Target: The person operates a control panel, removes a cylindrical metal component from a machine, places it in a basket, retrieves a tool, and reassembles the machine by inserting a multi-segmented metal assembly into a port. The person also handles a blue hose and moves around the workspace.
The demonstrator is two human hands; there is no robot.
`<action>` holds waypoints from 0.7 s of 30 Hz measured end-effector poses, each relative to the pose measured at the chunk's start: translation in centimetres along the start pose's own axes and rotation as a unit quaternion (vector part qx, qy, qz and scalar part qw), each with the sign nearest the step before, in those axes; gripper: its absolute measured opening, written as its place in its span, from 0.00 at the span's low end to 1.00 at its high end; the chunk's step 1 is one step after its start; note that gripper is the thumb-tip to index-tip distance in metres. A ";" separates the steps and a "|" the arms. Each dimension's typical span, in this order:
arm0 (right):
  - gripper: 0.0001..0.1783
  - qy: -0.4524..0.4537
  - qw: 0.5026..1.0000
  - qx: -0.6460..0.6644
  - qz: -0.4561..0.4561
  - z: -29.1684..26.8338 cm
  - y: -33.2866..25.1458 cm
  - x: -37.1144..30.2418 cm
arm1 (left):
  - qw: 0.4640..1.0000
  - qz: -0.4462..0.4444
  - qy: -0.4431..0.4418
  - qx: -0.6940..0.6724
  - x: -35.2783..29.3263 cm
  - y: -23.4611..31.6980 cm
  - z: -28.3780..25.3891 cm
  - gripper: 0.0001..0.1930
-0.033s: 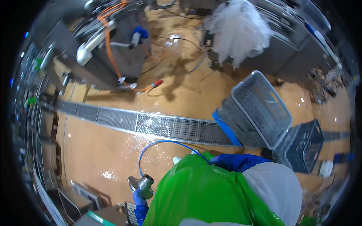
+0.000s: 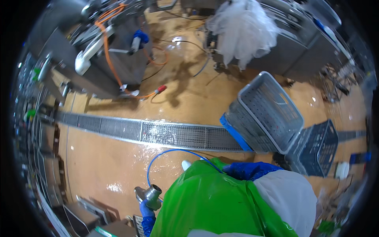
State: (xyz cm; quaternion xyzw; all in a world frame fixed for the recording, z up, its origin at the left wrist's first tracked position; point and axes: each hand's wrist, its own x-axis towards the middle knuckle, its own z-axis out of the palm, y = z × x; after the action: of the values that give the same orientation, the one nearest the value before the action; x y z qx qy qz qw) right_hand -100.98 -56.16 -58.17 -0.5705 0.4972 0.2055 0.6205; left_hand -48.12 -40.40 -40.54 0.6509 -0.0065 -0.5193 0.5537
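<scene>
In my left hand [image 2: 147,208], gloved in blue, is a shiny metal pipe fitting [image 2: 149,195] with a round open mouth facing up. My fingers are closed around its lower part. A thin blue hose [image 2: 158,153] loops over the floor in front of me, one end passing behind the fitting and the other reaching my right hand [image 2: 226,168]. That hand is held close to my green apron [image 2: 205,197] and closed at the hose; its fingers are mostly hidden by the apron and blue sleeve [image 2: 252,170].
A metal floor drain [image 2: 173,133] crosses ahead. Grey crates [image 2: 272,114] and a darker crate [image 2: 316,148] stand at the right. Steel machines [image 2: 126,73] rise far left, with an orange cable [image 2: 107,51]. White plastic sheeting [image 2: 242,31] hangs far right. The orange-brown floor [image 2: 102,166] looks wet.
The view has shifted slightly, so the machines and crates appear a little further left. Both hands keep nearly the same place, the fitting still in my left hand.
</scene>
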 end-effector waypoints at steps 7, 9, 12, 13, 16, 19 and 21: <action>0.13 0.131 0.968 -0.211 -0.048 3.8 2.6 -13.1 | 0.980 -0.153 -0.084 0.094 11.0 4.5 4.7 0.26; 0.12 0.175 0.966 -0.189 -0.015 2.6 3.6 -14.5 | 0.962 -0.160 -0.169 0.144 12.8 5.3 10.4 0.25; 0.13 0.254 0.954 0.017 0.156 -0.7 7.0 -9.8 | 0.947 -0.087 -0.240 0.195 15.3 6.3 16.5 0.23; 0.14 0.268 0.944 0.081 0.174 -2.8 7.0 -10.0 | 0.945 -0.025 -0.230 0.232 17.2 6.0 17.4 0.22; 0.14 0.406 0.901 -0.144 0.042 -6.4 6.2 -8.8 | 0.928 0.011 -0.238 0.286 19.3 6.7 23.9 0.19; 0.13 0.525 0.843 0.112 0.007 -10.7 1.6 -8.4 | 0.923 -0.034 -0.315 0.220 19.4 7.0 27.4 0.22; 0.14 0.485 0.872 0.032 0.060 -16.8 -8.6 -12.0 | 0.923 -0.136 -0.325 0.156 22.4 5.9 26.2 0.24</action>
State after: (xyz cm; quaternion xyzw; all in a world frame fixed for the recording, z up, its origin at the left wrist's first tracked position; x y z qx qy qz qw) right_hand -105.36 -70.00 -41.14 -0.5476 0.7753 -0.0763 0.3053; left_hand -52.36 -74.44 -47.18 0.5192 -0.1785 -0.7650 0.3367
